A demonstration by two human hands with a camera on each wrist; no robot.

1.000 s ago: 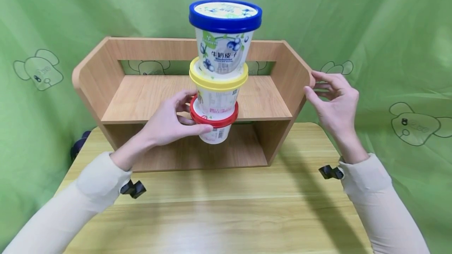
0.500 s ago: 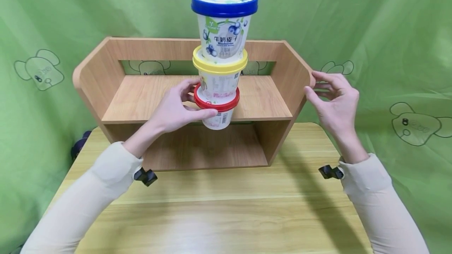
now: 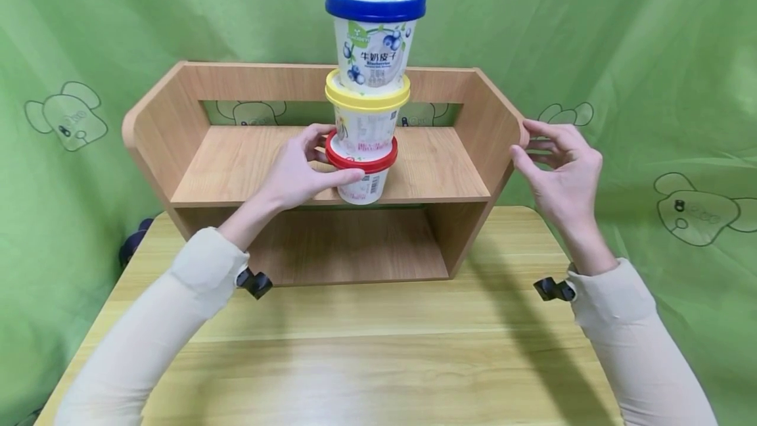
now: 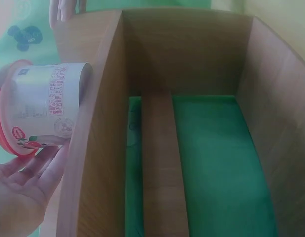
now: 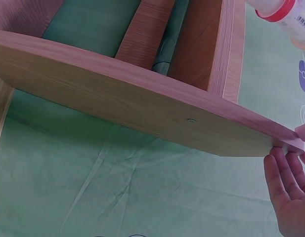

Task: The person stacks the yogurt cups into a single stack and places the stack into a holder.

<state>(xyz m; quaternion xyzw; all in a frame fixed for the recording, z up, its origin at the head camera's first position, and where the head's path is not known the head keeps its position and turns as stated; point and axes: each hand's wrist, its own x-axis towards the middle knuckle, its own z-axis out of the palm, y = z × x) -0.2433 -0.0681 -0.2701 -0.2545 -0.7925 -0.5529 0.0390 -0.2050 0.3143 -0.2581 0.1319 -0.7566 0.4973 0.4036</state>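
Observation:
Three white paper ice cream tubs stand in one stack in the head view: a blue-lidded tub [image 3: 378, 51] on top, a yellow-lidded tub [image 3: 365, 125] in the middle, a red-lidded tub [image 3: 374, 187] at the bottom. My left hand [image 3: 298, 166] grips the bottom tub from its left side, thumb across the front. In the left wrist view, the base of that red-lidded tub [image 4: 41, 101] is right by the front edge of the upper shelf board [image 4: 78, 163]. My right hand [image 3: 564, 173] pinches the front edge of the wooden shelf's right side panel [image 3: 487, 127].
The two-level wooden desk shelf [image 3: 248, 163] stands at the back of a light wood table [image 3: 367, 347]. Its side panels and back rail rise around the upper board, with an open compartment below. A green curtain [image 3: 254, 5] hangs behind and at both sides.
My left hand has raised the stack of tubs and carried it away from me, up to the upper board's front edge. The right hand has stayed on the side panel.

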